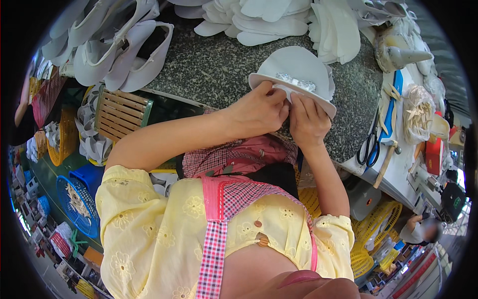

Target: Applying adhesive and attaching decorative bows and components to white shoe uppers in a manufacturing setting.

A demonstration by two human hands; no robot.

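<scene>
At the near edge of the speckled stone tabletop (214, 62), both hands work on a pale grey-white shoe upper piece (291, 62). It has a broad rounded part and a narrower curved band along its near side. A crinkled silvery patch (296, 81) shows between them. My left hand (261, 107) is closed, its fingers pinching the band's near edge. Close beside it, my right hand (309, 119) is closed on the same edge, thumb and fingers pressed together. The fingertips partly cover the edge, so the exact grip is hidden.
Stacked white shoe pieces (269, 20) lie along the table's far side, with white shoe uppers (124, 60) at far left. Black-handled scissors (368, 149), a hammer (387, 164) and a bagged bundle (419, 114) lie right. A slatted wooden stool (119, 114) stands left.
</scene>
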